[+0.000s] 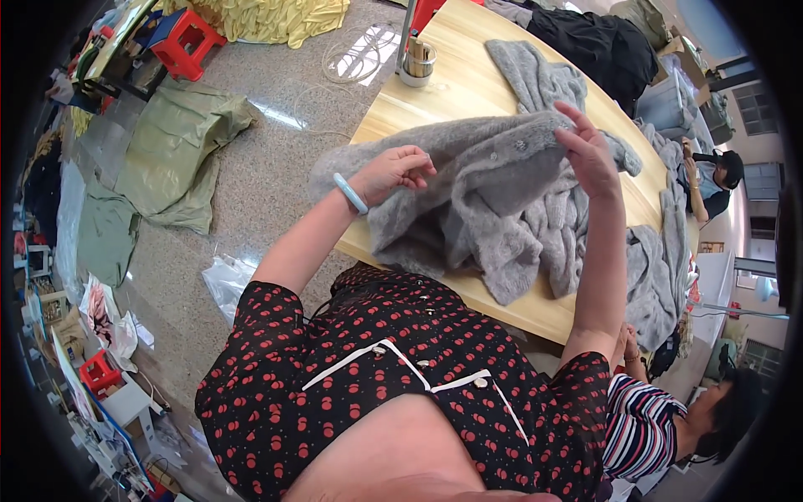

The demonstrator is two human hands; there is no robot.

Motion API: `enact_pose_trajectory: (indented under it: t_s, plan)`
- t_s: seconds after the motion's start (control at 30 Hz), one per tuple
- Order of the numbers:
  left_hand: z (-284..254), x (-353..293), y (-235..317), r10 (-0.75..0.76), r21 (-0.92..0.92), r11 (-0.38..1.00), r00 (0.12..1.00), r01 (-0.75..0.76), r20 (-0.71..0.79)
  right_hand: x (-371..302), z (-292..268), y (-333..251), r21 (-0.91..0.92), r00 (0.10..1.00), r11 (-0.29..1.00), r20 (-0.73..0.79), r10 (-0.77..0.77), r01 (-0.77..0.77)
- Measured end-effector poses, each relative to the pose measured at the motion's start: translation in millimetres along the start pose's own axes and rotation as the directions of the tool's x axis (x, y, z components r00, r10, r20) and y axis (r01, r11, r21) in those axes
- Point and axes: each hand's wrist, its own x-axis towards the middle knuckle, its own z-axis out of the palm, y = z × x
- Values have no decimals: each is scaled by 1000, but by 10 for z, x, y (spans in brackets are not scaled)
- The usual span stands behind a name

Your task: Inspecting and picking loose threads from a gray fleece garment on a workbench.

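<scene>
A grey fluffy garment (493,159), perhaps a coat or cardigan, lies rumpled across the wooden table in front of me. Small round shiny buttons (520,145) show along its upper edge. Above its left part hovers my left hand (395,176), wearing a pale bangle; the fingertips are pinched together, and whatever lies between them is too small to make out. My right hand (590,157) is raised at the garment's right end, close to the buttons. Its fingers are apart, with nothing visible in them.
On the table (452,38) stand a cup of sticks (417,63) and more grey garments (657,280). One person (661,418) sits at the lower right, another (711,180) at the far right. Green sheeting (171,155) and a red stool (186,42) are on the floor to the left.
</scene>
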Motion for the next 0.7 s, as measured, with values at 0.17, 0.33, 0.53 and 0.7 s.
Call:
enact_pose_trajectory:
  t_s: [0.17,0.33,0.53,0.7]
  plan:
    - [59,-82,-142,30,40,999,992,-25,-121,-255,-60,-184,58,979,986,123,-164,158]
    - [242,-160,-275,140,174,980,960,-99,-244,-336,-128,-210,138,963,980,208,-171,144]
    - [512,-335,-243,498,570,775,819,-273,-285,-511,7,-423,202,937,951,213,-277,235]
    - [780,-640,-151,857,912,274,508,-306,-87,-712,375,-848,341,848,854,227,-480,392]
